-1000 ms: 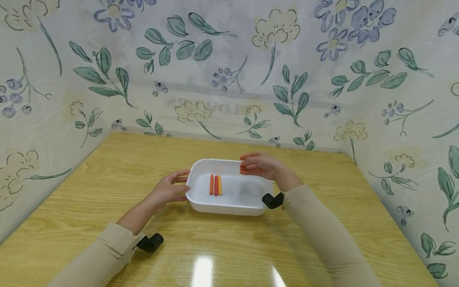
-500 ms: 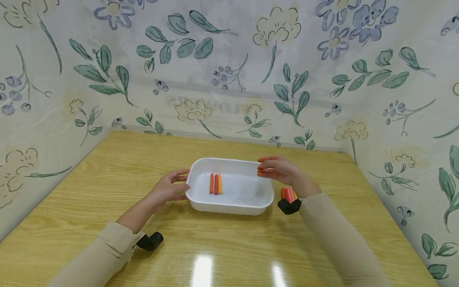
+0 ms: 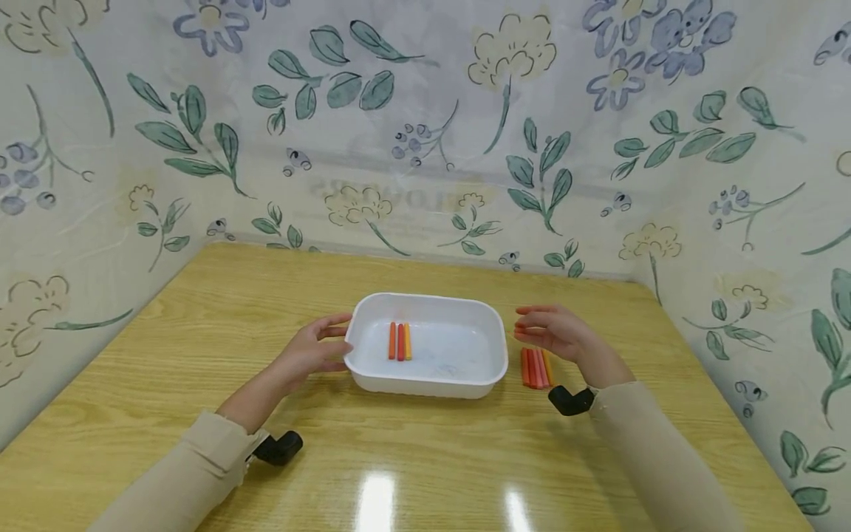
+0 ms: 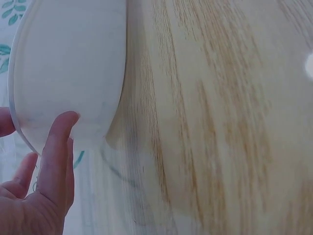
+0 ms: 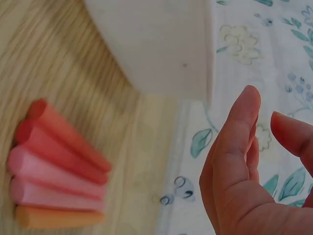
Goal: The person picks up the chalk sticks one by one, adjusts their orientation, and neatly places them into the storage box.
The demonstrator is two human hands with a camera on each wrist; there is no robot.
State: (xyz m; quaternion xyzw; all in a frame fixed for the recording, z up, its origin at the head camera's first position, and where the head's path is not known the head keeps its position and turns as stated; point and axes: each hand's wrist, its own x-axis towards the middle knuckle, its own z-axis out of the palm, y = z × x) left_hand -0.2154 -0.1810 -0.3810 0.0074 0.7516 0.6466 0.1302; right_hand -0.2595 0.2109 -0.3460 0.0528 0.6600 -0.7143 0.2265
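A white plastic tray (image 3: 459, 369) stands on the table in the head view. Three crayons (image 3: 400, 342), orange, red and yellow-orange, lie side by side in its left half. My left hand (image 3: 310, 349) holds the tray's left end; in the left wrist view a fingertip touches the outer wall while the thumb reaches over the rim. My right hand (image 3: 558, 336) hovers off the tray's right end, thumb and fingers apart with nothing between them. Just below it lies a row of several crayons (image 5: 61, 166) in red, pink and orange, fanned slightly on the wood.
The wood-grain table (image 3: 425, 451) runs back to a floral-print cloth (image 3: 412, 170), which rises behind and at both sides. A black wrist device (image 3: 279, 448) sticks out from the left sleeve, and another one (image 3: 570, 401) from the right sleeve.
My right hand has moved right, from over the tray to beyond its right end, bringing the loose crayons there into sight. The left hand and tray stay put.
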